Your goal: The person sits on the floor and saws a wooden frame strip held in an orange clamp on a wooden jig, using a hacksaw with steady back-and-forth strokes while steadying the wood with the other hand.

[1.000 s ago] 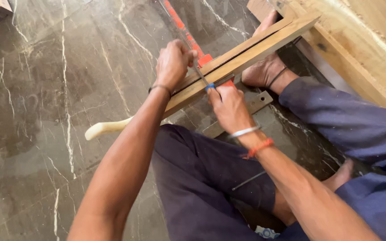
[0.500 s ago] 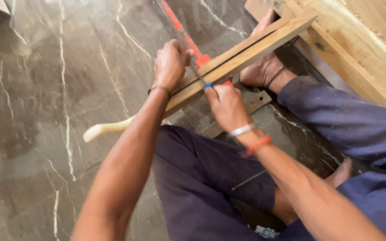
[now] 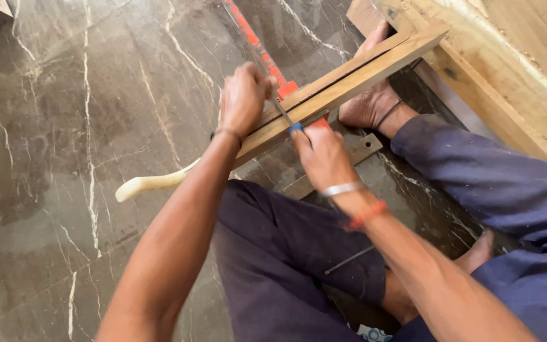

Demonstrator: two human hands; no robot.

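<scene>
Left hand (image 3: 243, 96) pressing down on the long wood strip (image 3: 343, 88) running up to the right, right hand (image 3: 321, 152) pinching a thin blue-tipped tool (image 3: 284, 114) just beside it

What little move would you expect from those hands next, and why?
Probably a short stroke of the blue-tipped marking tool along the wooden strip. The right hand pinches it with its tip on the wood, the left hand presses the strip beside it, and a bare foot props the far end.
</scene>
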